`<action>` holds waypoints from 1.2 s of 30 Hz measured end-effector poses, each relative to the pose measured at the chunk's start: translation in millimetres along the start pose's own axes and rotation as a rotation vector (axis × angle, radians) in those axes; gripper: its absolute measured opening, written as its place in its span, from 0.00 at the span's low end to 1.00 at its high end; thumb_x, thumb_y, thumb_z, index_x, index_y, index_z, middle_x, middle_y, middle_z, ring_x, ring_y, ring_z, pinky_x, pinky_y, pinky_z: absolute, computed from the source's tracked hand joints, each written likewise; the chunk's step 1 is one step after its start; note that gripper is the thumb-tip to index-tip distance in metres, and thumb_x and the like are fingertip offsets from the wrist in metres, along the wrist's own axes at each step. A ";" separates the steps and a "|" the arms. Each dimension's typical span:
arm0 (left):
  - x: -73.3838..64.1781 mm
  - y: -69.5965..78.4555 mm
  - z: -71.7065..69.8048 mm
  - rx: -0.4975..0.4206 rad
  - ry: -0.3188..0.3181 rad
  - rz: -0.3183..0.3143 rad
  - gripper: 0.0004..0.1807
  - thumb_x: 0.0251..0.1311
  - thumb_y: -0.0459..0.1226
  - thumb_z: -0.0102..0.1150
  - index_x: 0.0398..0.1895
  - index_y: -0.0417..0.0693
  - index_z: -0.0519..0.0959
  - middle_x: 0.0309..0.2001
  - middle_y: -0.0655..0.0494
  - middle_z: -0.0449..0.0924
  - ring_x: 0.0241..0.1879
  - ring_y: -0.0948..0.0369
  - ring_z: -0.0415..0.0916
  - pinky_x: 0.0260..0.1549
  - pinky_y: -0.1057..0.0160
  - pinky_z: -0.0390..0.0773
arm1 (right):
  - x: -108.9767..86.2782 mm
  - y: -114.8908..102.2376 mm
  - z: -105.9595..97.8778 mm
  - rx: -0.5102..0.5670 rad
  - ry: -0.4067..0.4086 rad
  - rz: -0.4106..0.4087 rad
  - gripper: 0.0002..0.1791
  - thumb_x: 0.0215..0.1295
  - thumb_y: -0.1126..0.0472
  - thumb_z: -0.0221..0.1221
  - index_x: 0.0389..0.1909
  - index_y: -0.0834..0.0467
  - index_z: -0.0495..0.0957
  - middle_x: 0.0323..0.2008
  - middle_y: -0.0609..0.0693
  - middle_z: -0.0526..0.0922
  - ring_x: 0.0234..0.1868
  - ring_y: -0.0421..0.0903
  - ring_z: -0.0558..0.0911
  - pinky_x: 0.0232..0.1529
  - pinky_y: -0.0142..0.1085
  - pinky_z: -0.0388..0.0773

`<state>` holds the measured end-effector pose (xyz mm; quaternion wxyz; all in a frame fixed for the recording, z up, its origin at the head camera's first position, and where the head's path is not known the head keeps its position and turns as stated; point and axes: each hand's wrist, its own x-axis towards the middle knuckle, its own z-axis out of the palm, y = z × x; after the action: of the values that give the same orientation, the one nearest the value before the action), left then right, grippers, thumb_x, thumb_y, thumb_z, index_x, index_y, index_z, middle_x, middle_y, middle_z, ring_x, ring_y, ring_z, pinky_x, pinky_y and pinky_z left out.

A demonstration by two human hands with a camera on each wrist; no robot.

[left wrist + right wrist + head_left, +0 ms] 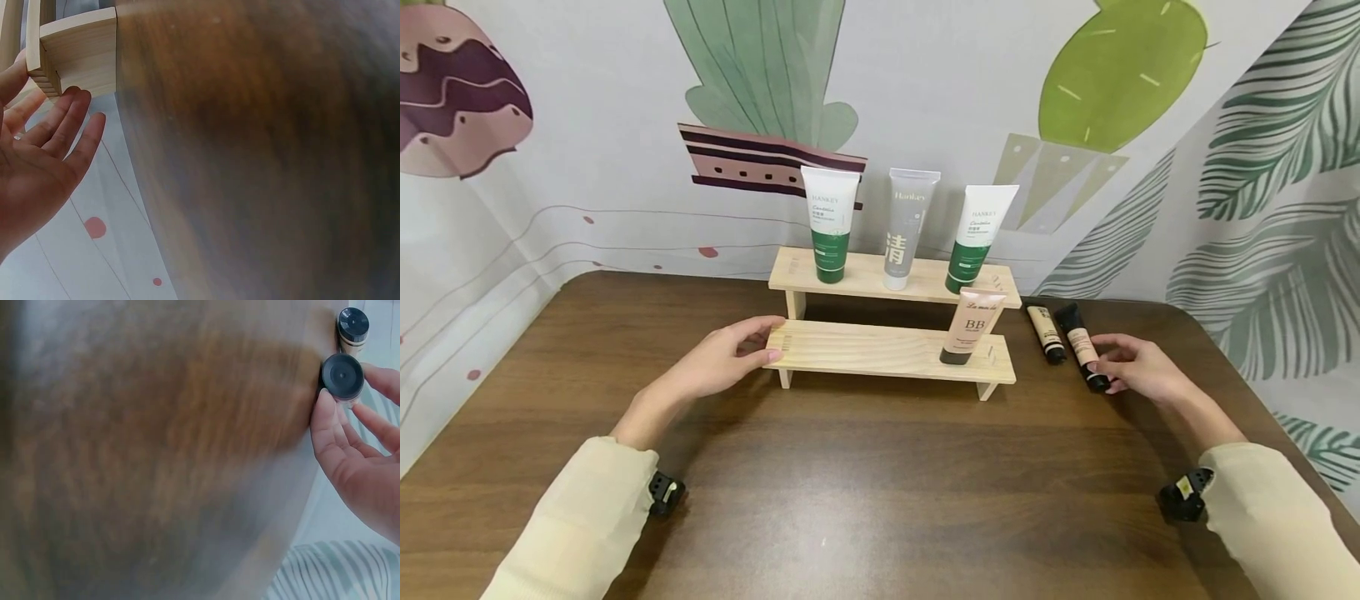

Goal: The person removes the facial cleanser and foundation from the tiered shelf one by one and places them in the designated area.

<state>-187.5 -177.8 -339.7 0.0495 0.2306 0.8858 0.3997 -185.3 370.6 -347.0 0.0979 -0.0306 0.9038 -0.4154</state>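
A two-step wooden display rack (pixel 865 348) stands on the table, and my left hand (pixel 726 358) pinches the left end of its lower step between thumb and forefinger. In the left wrist view the other fingers (pixel 69 122) are spread beside the board's end. My right hand (pixel 1138 371) holds a black-and-pink cosmetic tube (pixel 1082 346) lying to the right of the rack, thumb and fingers on either side near its black cap (pixel 342 375). Beside it lies a smaller cream tube (pixel 1045 329) with a black cap. A pink BB cream tube (pixel 973 325) stands on the lower step's right part.
On the upper step stand a white-and-green tube (pixel 831 225), a grey tube (pixel 910 229) and another white-and-green tube (pixel 980 237). Behind the brown table (pixel 880 483) hangs a patterned wall covering (pixel 625 150), close to the rack's back.
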 end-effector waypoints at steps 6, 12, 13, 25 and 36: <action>-0.4 0.0 -1.2 -0.004 -0.005 -0.002 0.25 0.62 0.36 0.54 0.61 0.35 0.65 0.48 0.41 0.74 0.47 0.50 0.72 0.47 0.51 0.71 | 3.9 -3.9 0.2 -0.017 -0.001 -0.003 0.28 0.63 0.67 0.54 0.60 0.75 0.57 0.38 0.66 0.74 0.28 0.40 0.78 0.29 0.39 0.79; -0.5 -0.3 -1.5 0.000 -0.008 -0.012 0.25 0.62 0.36 0.54 0.61 0.36 0.65 0.47 0.41 0.74 0.47 0.50 0.72 0.47 0.51 0.70 | 10.4 -1.4 1.5 0.012 0.013 0.001 0.28 0.64 0.66 0.54 0.61 0.74 0.57 0.40 0.67 0.72 0.29 0.39 0.78 0.29 0.38 0.79; -0.4 -0.4 -1.4 0.001 -0.007 -0.013 0.25 0.62 0.36 0.54 0.61 0.36 0.65 0.47 0.41 0.74 0.47 0.50 0.72 0.47 0.51 0.70 | 11.1 -1.0 1.7 0.017 0.017 0.003 0.28 0.65 0.65 0.54 0.61 0.74 0.57 0.41 0.68 0.72 0.29 0.39 0.78 0.29 0.38 0.79; -0.7 -0.1 -0.4 -0.005 -0.009 -0.021 0.25 0.62 0.36 0.54 0.61 0.36 0.65 0.48 0.41 0.74 0.47 0.49 0.72 0.47 0.51 0.70 | 16.7 -2.0 5.1 0.028 0.055 0.011 0.28 0.65 0.64 0.53 0.61 0.74 0.57 0.43 0.69 0.70 0.29 0.39 0.78 0.30 0.37 0.79; -0.7 -1.6 -0.1 -0.009 -0.008 -0.015 0.25 0.62 0.36 0.54 0.61 0.37 0.65 0.47 0.42 0.75 0.46 0.50 0.73 0.46 0.52 0.70 | 21.3 -3.5 7.9 0.008 0.086 0.009 0.27 0.67 0.62 0.51 0.60 0.74 0.58 0.42 0.68 0.70 0.29 0.39 0.76 0.30 0.37 0.79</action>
<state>-187.6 -179.2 -340.8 0.0570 0.2252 0.8856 0.4022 -204.6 359.4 -352.6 0.0611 -0.0081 0.9057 -0.4194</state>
